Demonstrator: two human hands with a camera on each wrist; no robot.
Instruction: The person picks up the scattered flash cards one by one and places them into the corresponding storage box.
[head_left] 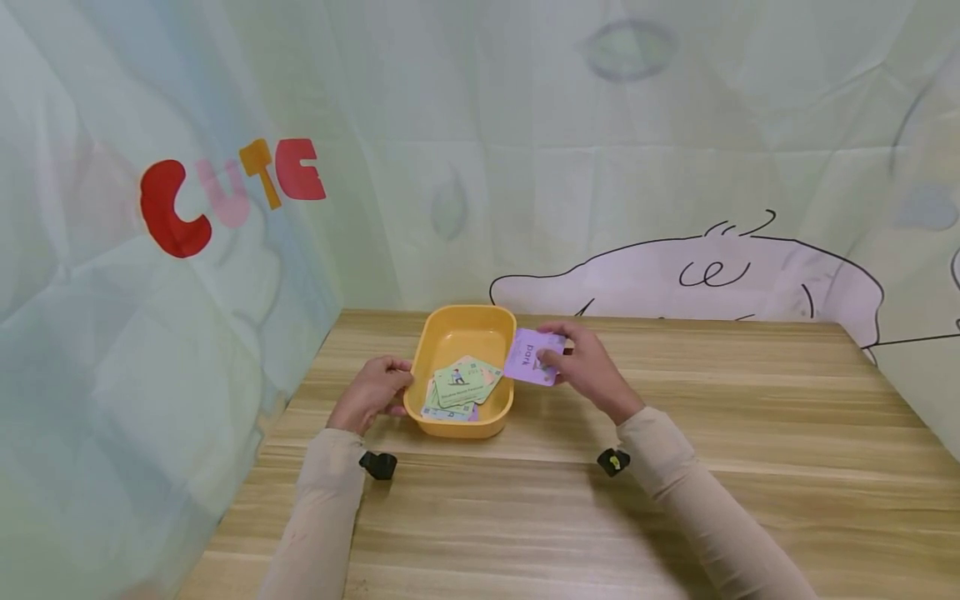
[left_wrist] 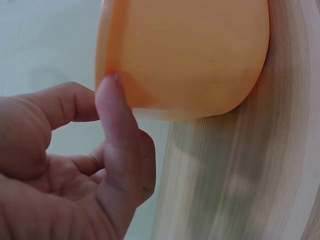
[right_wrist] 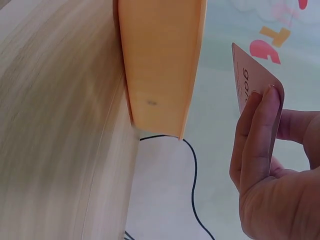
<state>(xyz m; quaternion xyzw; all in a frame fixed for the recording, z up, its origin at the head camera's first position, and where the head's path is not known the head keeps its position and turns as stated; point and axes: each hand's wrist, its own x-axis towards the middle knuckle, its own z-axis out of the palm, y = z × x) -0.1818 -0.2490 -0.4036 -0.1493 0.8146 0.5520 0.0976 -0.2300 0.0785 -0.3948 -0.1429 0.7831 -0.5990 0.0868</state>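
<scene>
A yellow plastic tub (head_left: 459, 315) stands upright on the table, with several picture cards (head_left: 463, 385) lying overlapped in it, mostly green with a purple one partly covered. At the tub's left side, my left hand (head_left: 375, 390) pinches the rim; the left wrist view shows a fingertip (left_wrist: 114, 87) against the outside of the wall (left_wrist: 195, 55). My right hand (head_left: 588, 367) grips a purple card (head_left: 525, 357) printed "park" between thumb and fingers, held at the tub's right rim. In the right wrist view the card's (right_wrist: 250, 75) other face shows part of a word.
The wood-grain table (head_left: 720, 433) spreads out to the right and front. Behind it hangs a pale printed cloth (head_left: 465, 208) with a line drawing, and another cloth side with "CUTE" lettering (head_left: 176, 208) rises at the left. A small black device (head_left: 378, 465) sits at each wrist.
</scene>
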